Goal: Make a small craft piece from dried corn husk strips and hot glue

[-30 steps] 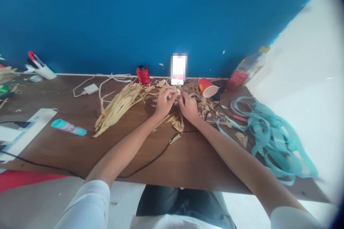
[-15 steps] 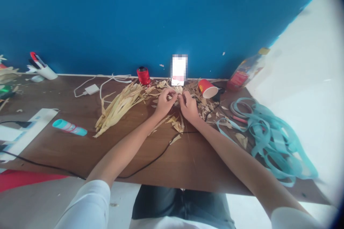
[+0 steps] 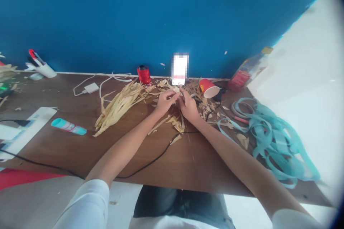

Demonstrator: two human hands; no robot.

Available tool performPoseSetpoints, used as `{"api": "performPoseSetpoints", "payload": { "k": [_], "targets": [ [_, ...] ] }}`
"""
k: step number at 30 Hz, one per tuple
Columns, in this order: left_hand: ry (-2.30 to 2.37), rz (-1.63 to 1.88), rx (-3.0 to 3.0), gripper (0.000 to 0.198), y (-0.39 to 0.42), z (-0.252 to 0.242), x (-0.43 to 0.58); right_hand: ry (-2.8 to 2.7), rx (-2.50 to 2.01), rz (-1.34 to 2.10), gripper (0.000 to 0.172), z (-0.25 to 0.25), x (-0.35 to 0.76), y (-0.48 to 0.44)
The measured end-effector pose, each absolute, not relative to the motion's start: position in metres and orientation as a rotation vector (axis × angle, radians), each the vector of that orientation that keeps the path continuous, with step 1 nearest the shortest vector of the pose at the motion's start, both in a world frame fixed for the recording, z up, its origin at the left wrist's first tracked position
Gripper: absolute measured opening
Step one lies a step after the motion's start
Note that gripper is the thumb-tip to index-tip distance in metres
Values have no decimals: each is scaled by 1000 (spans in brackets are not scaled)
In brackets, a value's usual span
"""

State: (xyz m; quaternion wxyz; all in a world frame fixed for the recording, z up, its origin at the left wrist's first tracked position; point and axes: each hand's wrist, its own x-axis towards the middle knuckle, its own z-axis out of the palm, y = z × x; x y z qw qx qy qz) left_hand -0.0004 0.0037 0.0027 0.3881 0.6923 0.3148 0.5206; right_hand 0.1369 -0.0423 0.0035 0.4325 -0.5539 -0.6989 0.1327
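Left hand [image 3: 164,102] and right hand [image 3: 189,107] are close together at the far middle of the table [image 3: 67,148], fingertips nearly touching. Both are curled shut, each pinching 1 end of a small pale husk piece [image 3: 177,97] held between them just above the tabletop. Exact finger placement is too small to make out.

Directly under and just in front of the hands: loose husk scraps [image 3: 177,126] on the wood. More scraps spread right of the right hand.

Left of the left hand, touching the scrap area: a long bundle of dried husk strips [image 3: 119,106], lying diagonally.

Behind the hands, against the blue wall [image 3: 161,14]: a phone [image 3: 180,68] standing upright, screen blurred. A red thread spool [image 3: 143,74] is just left of it. A red paper cup [image 3: 209,88] is just right of it, on its side, mouth toward the camera.

Far right: a plastic bottle [image 3: 248,68] leaning at the wall, and a tangled heap of teal strap [image 3: 271,139] on the right end of the table.

A black cable [image 3: 150,160] runs across the near part of the table to just below the right wrist.

Left side: a white charger [image 3: 91,88] with cord, a teal tube [image 3: 68,127] lying flat, and a white holder with pens [image 3: 45,69] at the far left.
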Motion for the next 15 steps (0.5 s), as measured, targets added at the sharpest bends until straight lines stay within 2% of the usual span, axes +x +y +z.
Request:
{"api": "performPoseSetpoints", "payload": {
  "k": [15],
  "targets": [
    [740,1158,1477,31,3,-2,0,-1788,-1325,407,51,2,137,-42]
  ]
}}
